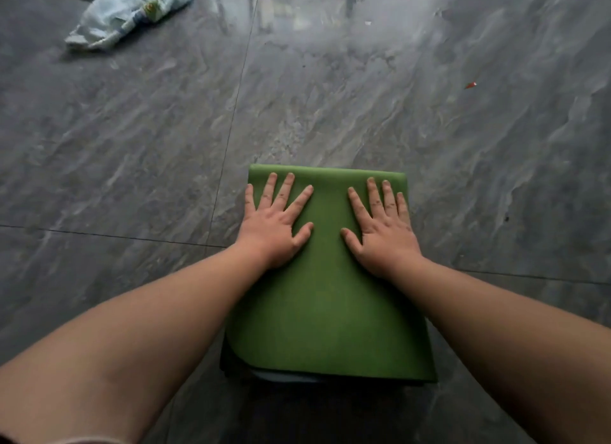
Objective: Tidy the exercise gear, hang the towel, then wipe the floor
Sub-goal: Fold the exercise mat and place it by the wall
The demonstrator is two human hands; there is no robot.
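Note:
A green exercise mat (327,298), folded into a thick stack, lies on the grey stone floor in front of me. My left hand (276,223) presses flat on its far left part with the fingers spread. On the far right part my right hand (380,230) lies flat in the same way. Neither hand grips anything. The mat's near edge curls over darker layers underneath.
A crumpled pale blue cloth bag (132,12) with a white drawstring cord lies on the floor at the far left. A small red scrap (470,85) sits at the far right. Grey marbled floor tiles (132,146) surround the mat.

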